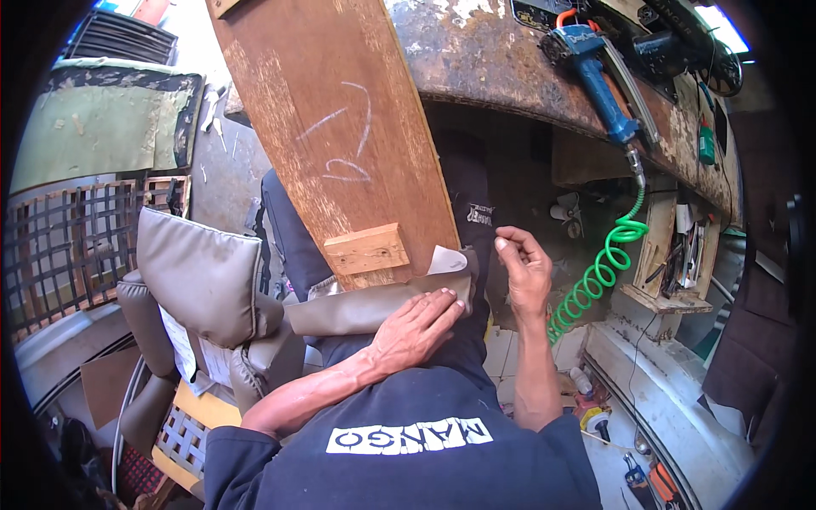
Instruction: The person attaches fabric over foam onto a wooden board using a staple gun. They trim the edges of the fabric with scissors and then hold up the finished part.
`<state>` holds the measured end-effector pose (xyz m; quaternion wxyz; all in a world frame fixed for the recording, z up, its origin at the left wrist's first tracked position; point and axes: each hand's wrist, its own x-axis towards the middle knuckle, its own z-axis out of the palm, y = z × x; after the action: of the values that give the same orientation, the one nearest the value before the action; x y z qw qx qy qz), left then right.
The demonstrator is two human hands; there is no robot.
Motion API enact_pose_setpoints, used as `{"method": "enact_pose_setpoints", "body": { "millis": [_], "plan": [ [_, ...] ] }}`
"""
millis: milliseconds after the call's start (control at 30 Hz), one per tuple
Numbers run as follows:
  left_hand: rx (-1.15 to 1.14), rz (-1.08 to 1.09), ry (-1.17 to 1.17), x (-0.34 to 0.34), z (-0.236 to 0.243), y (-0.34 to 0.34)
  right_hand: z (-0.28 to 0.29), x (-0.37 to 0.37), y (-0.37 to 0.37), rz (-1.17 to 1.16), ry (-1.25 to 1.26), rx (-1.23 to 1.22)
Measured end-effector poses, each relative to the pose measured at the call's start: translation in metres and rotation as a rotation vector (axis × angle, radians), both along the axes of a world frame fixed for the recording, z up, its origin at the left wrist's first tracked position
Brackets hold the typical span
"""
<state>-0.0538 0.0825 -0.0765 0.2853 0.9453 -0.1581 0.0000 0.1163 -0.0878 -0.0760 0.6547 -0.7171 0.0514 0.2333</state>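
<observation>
A long wooden board [323,110] with chalk marks lies over my legs, with a small wood block [364,248] near its lower end. A strip of taupe vinyl [331,316] wraps round that end, with a pale underside showing at the right corner. My left hand [416,327] lies flat on the vinyl, its fingers stretched out. My right hand [527,280] is raised to the right of the board with thumb and forefinger curled toward each other; what they hold, if anything, is too small to make out.
A blue pneumatic staple gun [597,85] on a green coiled hose [616,242] rests on the worn bench [463,59]. A sewing machine [667,51] stands behind it. Taupe padded chair pieces [195,276] are at my left, tools [676,259] sit in a wooden holder at right.
</observation>
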Motion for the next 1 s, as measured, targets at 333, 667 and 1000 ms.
{"method": "enact_pose_setpoints", "body": {
  "millis": [333,667,1000],
  "plan": [
    [-0.36,0.288,0.143,0.041,0.047,0.032,-0.023,-0.069,-0.02,0.082,0.137,0.158],
    [-0.282,0.549,0.39,0.091,0.06,0.01,-0.021,-0.101,-0.01,0.113,-0.187,0.024],
    [-0.547,0.633,0.553,0.09,0.046,0.001,-0.013,-0.127,-0.001,0.033,-0.134,-0.086]
  ]
}}
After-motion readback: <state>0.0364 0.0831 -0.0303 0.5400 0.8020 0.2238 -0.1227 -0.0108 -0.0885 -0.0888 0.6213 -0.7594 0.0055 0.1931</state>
